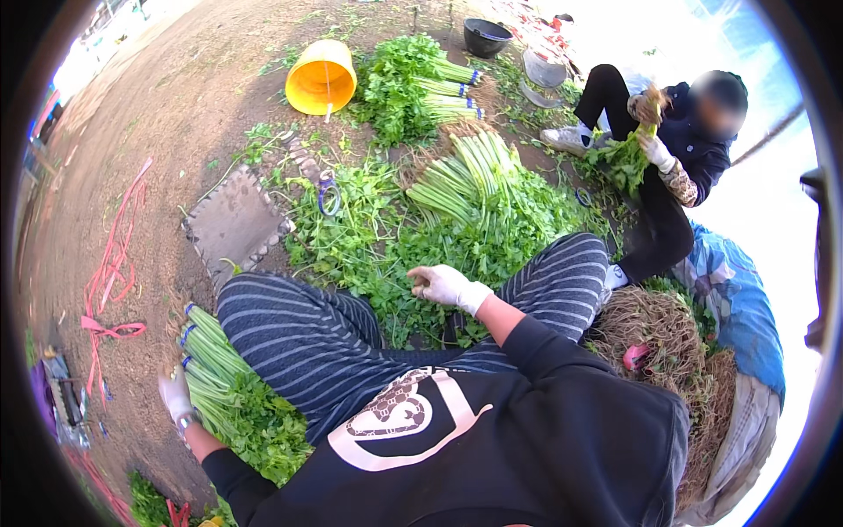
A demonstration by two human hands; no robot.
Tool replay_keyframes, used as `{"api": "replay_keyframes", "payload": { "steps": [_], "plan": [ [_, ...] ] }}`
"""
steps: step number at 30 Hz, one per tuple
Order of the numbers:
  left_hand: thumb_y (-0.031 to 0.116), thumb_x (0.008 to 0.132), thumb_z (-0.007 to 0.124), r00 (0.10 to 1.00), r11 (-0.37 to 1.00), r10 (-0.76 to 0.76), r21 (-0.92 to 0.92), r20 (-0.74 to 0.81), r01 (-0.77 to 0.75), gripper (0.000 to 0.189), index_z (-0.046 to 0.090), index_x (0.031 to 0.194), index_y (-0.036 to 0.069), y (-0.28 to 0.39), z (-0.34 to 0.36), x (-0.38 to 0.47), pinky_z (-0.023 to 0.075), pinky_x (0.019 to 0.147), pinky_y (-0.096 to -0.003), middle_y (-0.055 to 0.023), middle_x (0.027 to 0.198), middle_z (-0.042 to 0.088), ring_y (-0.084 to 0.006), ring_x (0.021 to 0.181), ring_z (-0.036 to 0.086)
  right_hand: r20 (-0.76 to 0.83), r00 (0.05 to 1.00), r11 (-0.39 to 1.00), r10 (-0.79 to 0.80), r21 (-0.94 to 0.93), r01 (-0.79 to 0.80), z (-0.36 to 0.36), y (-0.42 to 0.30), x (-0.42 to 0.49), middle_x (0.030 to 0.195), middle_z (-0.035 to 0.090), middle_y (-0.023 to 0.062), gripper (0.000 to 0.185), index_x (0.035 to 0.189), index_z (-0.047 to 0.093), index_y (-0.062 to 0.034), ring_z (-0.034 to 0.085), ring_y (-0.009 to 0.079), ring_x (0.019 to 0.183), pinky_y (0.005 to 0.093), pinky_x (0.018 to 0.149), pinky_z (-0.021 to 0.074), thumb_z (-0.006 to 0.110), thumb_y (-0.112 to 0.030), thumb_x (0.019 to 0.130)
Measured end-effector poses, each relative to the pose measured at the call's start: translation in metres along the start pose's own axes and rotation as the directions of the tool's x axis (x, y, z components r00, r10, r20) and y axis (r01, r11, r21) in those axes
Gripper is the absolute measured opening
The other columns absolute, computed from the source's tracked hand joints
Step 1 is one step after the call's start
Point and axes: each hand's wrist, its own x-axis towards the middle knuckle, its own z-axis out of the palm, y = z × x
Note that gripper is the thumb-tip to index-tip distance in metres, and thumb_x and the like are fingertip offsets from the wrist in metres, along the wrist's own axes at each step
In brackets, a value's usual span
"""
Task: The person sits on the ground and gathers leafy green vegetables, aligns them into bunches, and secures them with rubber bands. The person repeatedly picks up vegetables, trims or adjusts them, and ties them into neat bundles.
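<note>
My left hand (175, 394), in a white glove, is at the root ends of the taped celery bundles (204, 352) beside my left knee. Whether its fingers close around a bundle is not clear. Over the leaves between my legs hovers my right hand (446, 286), also gloved, with loosely bent fingers and nothing visible in it. Just beyond lies a heap of loose celery (471, 178), stalks and roots pointing away from me. A roll of blue tape (328, 197) rests on scattered leaves left of the heap.
Farther off are more taped bundles (448, 92), a yellow bucket (321, 78) on its side and a black basin (486, 37). A flat mat (237, 217) lies left, near pink ribbon (115, 263). At right, a seated person (685, 132) holds celery; a root-covered pile (649, 329) sits beside me.
</note>
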Motion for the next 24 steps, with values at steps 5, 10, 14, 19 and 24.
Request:
{"api": "replay_keyframes", "payload": {
  "steps": [5,10,14,19,24],
  "plan": [
    [0.022,0.086,0.066,0.789,0.743,0.608,-0.287,-0.090,-0.605,0.055,0.048,0.133,-0.001,0.316,-0.025,-0.016,0.0351,0.108,-0.0374,-0.0206,0.133,0.053,-0.0309,0.126,0.050,-0.331,0.934,0.978,0.136,0.193,-0.074,-0.067,0.031,0.023,0.094,0.071,0.0115,0.037,0.115,0.064,-0.0102,0.068,0.0254,0.088,0.0343,0.082,0.0521,0.069,-0.027,0.082],
    [0.026,0.085,0.066,0.531,0.517,0.847,-0.279,0.027,-0.809,0.046,0.056,0.125,0.006,0.484,-0.008,-0.093,0.0438,0.101,-0.0361,-0.0150,0.126,0.060,-0.0292,0.117,0.057,-0.652,0.707,0.961,0.276,0.166,-0.221,-0.126,0.116,0.073,0.103,0.070,0.0138,0.043,0.116,0.063,-0.0067,0.066,0.0287,0.097,0.0362,0.087,0.0503,0.071,-0.029,0.080],
    [0.033,0.081,0.067,0.454,0.553,0.813,-0.240,0.363,-0.798,0.050,0.057,0.123,0.007,0.498,0.066,-0.097,0.0490,0.091,-0.0394,-0.0132,0.112,0.066,-0.0306,0.103,0.063,-0.817,0.538,0.921,0.208,-0.022,-0.389,-0.164,0.148,0.115,0.109,0.065,0.0193,0.060,0.125,0.053,-0.0052,0.060,0.0338,0.105,0.0408,0.091,0.0468,0.074,-0.036,0.078],
    [0.034,0.080,0.067,0.383,0.507,0.785,-0.149,0.486,-0.849,0.053,0.056,0.125,0.008,0.511,0.092,-0.103,0.0490,0.090,-0.0375,-0.0112,0.113,0.066,-0.0292,0.104,0.063,-0.819,0.478,0.649,0.318,-0.179,-0.739,-0.172,0.168,0.161,0.120,0.053,0.0138,0.086,0.132,0.042,-0.0028,0.050,0.0313,0.116,0.0508,0.091,0.0438,0.076,-0.052,0.069],
    [0.036,0.082,0.065,0.283,0.439,0.759,-0.140,0.586,-0.888,0.054,0.055,0.125,0.006,0.529,0.110,-0.101,0.0487,0.091,-0.0377,-0.0127,0.115,0.065,-0.0296,0.106,0.062,-0.756,0.513,0.720,0.407,-0.080,-0.690,-0.185,0.192,0.182,0.112,0.051,0.0137,0.061,0.115,0.052,-0.0041,0.054,0.0335,0.105,0.0471,0.089,0.0461,0.077,-0.034,0.069]
  ]
}}
